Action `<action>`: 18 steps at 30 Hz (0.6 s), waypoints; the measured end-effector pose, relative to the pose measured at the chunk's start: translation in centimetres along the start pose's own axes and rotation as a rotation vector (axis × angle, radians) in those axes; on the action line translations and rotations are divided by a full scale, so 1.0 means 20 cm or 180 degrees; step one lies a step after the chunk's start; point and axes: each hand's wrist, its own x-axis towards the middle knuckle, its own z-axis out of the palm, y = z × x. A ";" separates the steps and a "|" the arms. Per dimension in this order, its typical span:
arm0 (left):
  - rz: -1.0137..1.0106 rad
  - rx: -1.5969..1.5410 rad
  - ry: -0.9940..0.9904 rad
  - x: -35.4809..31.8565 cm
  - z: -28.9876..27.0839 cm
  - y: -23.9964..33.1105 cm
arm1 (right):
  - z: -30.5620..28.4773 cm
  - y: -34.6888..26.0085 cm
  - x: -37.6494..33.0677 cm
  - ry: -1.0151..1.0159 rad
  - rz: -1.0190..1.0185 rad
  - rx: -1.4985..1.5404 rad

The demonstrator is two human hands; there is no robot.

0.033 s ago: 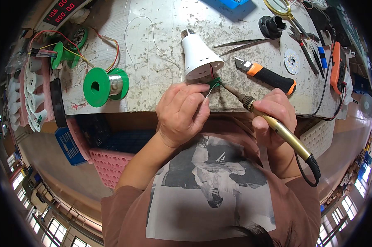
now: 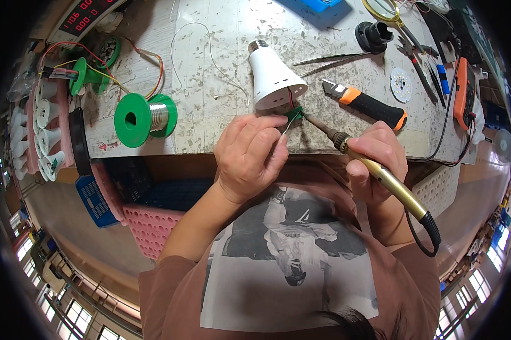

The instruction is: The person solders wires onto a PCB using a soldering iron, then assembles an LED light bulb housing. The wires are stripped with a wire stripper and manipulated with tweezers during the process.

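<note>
My right hand (image 2: 380, 156) grips a gold-coloured soldering iron (image 2: 394, 187); its tip touches or nearly touches a small green circuit board (image 2: 295, 113) by the table's front edge. Pinched in my left hand (image 2: 249, 147) is a thin strand of solder wire (image 2: 287, 126), which runs up toward the board. The fingertips of that hand also rest at the board's left side, partly covering it. Just behind lies a white bulb housing (image 2: 272, 76), its metal screw cap pointing away. A red and a dark wire (image 2: 291, 97) join the housing to the board.
A green spool of solder (image 2: 136, 119) stands left. To the right lie a utility knife (image 2: 368, 103), tweezers (image 2: 334, 61), a round LED board (image 2: 401, 85), pliers (image 2: 418, 71) and an orange multimeter (image 2: 464, 93). White bulb housings (image 2: 48, 136) fill a pink foam tray at far left.
</note>
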 end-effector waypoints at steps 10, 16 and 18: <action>-0.0043 -0.0045 -0.0032 0.01 0.00 0.02 | -0.01 -0.01 0.03 0.0011 0.0243 0.0089; -0.0008 -0.0020 -0.0018 0.01 0.00 0.02 | -0.01 -0.02 0.03 0.0038 0.0372 0.0085; -0.0288 -0.0228 0.0073 0.00 0.00 0.02 | -0.01 -0.01 0.02 0.0048 0.0388 0.0152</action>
